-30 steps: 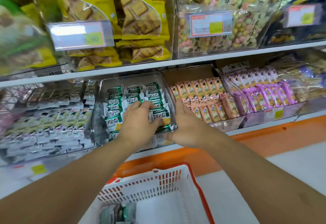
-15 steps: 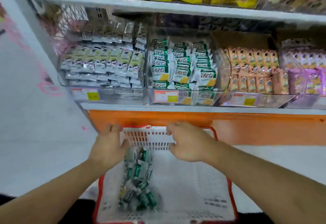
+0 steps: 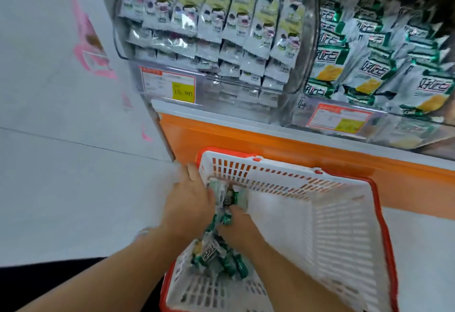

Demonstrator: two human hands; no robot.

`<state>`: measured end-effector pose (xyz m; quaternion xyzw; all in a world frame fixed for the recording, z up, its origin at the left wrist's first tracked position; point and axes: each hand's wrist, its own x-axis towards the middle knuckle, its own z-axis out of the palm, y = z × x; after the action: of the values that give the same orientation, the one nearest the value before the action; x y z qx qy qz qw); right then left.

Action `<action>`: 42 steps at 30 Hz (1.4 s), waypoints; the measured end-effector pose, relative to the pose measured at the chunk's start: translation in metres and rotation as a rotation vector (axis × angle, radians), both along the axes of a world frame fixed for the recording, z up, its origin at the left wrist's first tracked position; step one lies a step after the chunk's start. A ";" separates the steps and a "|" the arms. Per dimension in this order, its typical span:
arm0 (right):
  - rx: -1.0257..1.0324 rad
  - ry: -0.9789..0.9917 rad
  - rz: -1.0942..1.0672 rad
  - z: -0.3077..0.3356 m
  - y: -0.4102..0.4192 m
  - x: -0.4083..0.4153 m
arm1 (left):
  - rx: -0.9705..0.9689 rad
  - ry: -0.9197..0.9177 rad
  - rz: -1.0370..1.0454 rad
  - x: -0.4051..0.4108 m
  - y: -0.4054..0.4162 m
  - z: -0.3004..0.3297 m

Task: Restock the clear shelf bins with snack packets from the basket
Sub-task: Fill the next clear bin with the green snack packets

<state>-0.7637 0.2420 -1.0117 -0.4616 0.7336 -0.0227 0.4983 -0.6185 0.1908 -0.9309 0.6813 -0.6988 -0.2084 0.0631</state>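
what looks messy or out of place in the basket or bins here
Nothing looks damaged or spilled. The green snack packets lie in a loose heap along the left side of the white basket, while those in the clear bin stand in rows.

Price tag [image 3: 168,85] on front of left clear bin: yellow patch reads roughly "15.80", rest of the print too blurred. Second price tag [image 3: 339,120] on right bin: unreadable. Green-and-white packets [image 3: 374,70] carry large stylised Chinese characters, blurred, can't make them out. Same lettering on basket packets [image 3: 209,254].
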 end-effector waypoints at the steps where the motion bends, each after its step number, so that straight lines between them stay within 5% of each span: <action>1: -0.011 0.040 -0.030 -0.002 0.003 0.001 | -0.003 0.001 -0.003 0.000 0.000 0.000; 7: 0.058 -0.039 -0.228 0.030 -0.004 -0.043 | 0.066 0.005 -0.008 0.000 -0.001 0.006; 11: -0.010 -0.159 -0.143 0.101 -0.018 -0.080 | 0.217 0.025 0.004 -0.002 -0.005 0.026; 15: -0.175 -0.060 -0.005 0.196 -0.026 -0.106 | 0.419 -0.241 0.026 -0.009 -0.015 0.073; 18: -0.267 -0.002 0.090 0.272 -0.024 -0.125 | 0.336 -0.337 -0.148 -0.027 -0.018 0.130; 21: -0.435 -0.025 0.102 0.329 -0.017 -0.144 | 0.308 -0.071 -0.388 -0.052 -0.011 0.186; 25: -0.678 -0.027 0.031 0.364 -0.014 -0.158 | 0.512 0.734 -0.379 -0.092 0.002 0.248; 27: -0.745 0.013 0.054 0.368 -0.017 -0.160 | 0.339 0.791 -0.351 -0.103 -0.005 0.263; 32: -0.786 0.177 0.114 0.377 -0.042 -0.172 | 0.127 0.752 -0.292 -0.119 -0.031 0.269; 37: -0.928 0.415 0.107 0.370 -0.086 -0.189 | -0.157 0.369 -0.391 -0.124 -0.044 0.269; 42: -0.924 0.600 0.240 0.338 -0.111 -0.206 | -0.124 0.202 -0.477 -0.115 -0.043 0.259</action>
<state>-0.9698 0.1307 -0.6737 -0.6982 0.6993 -0.1524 0.0130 -0.7338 0.1476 -0.6723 0.4679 -0.8413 -0.2408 0.1233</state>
